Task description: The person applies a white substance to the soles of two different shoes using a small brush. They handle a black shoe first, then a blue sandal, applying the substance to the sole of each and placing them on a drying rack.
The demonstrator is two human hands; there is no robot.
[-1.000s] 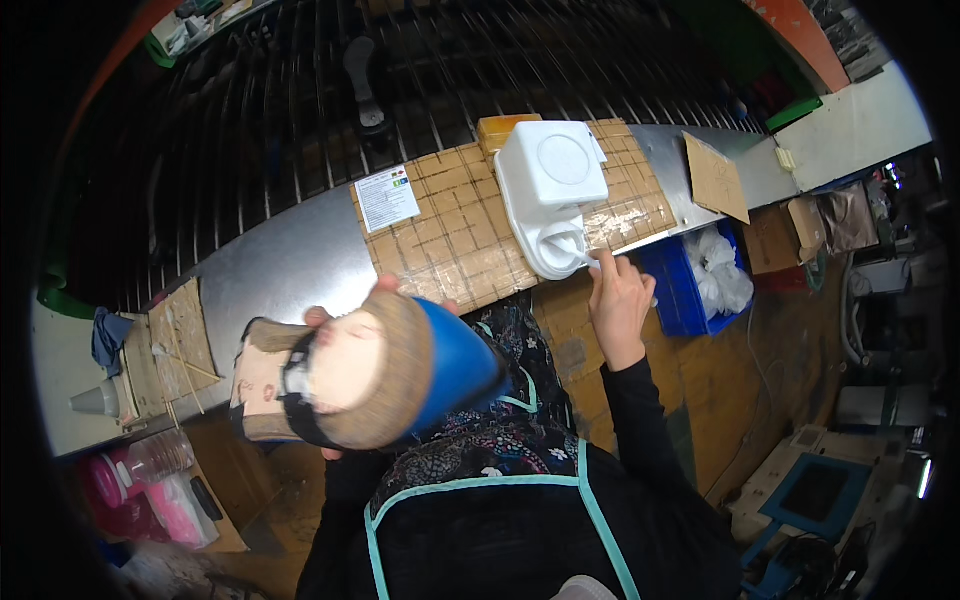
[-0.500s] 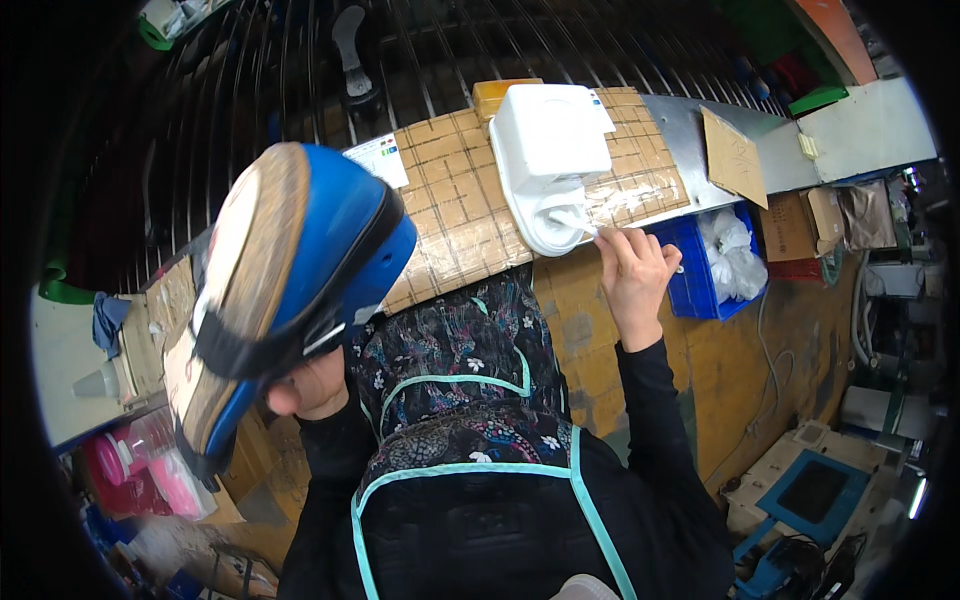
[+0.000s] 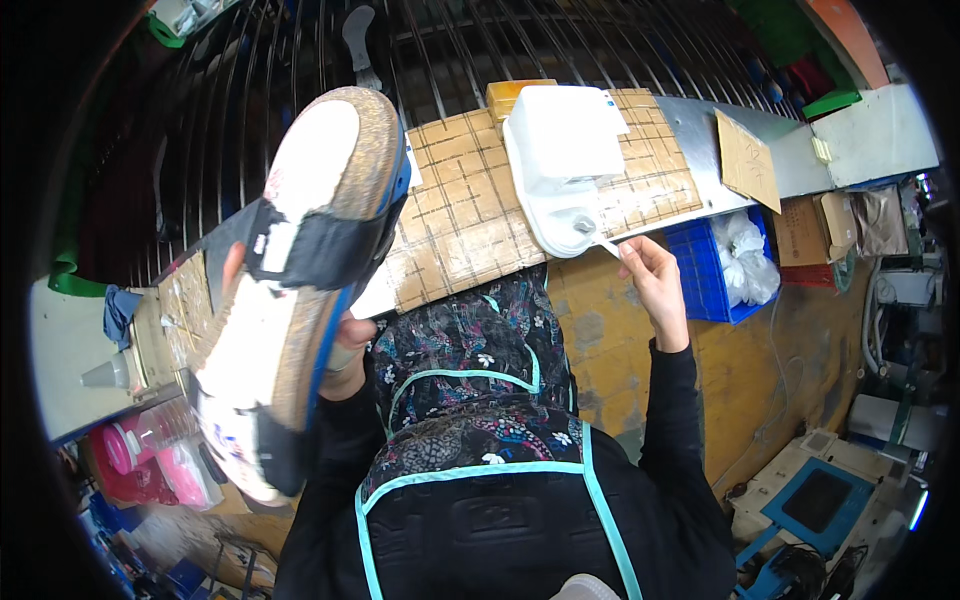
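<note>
My left hand [image 3: 345, 362] grips a sandal [image 3: 310, 170] on a blue shoe last [image 3: 401, 168]. The sandal's white-coated, cork-edged underside faces me, with black straps folded across it. A thumb shows on one side and a fingertip on the other; the rest of the hand is behind the sandal. My right hand [image 3: 656, 285] pinches the end of a thin white stick [image 3: 606, 243]. Its other end is in the round cup of a white pot [image 3: 565, 135] on the workbench; the tip is hidden there.
Cardboard with brown grid lines [image 3: 455, 190] covers the bench under the pot. A yellow block [image 3: 515, 95] sits behind it, before metal rods [image 3: 440, 50]. A blue bin [image 3: 700, 270] of clear plastic bags is at the right, a cardboard piece [image 3: 747, 160] above it.
My left hand has raised and turned the sandal, so its underside now faces me. My right hand has drawn back slightly, and more of the white stick shows.
</note>
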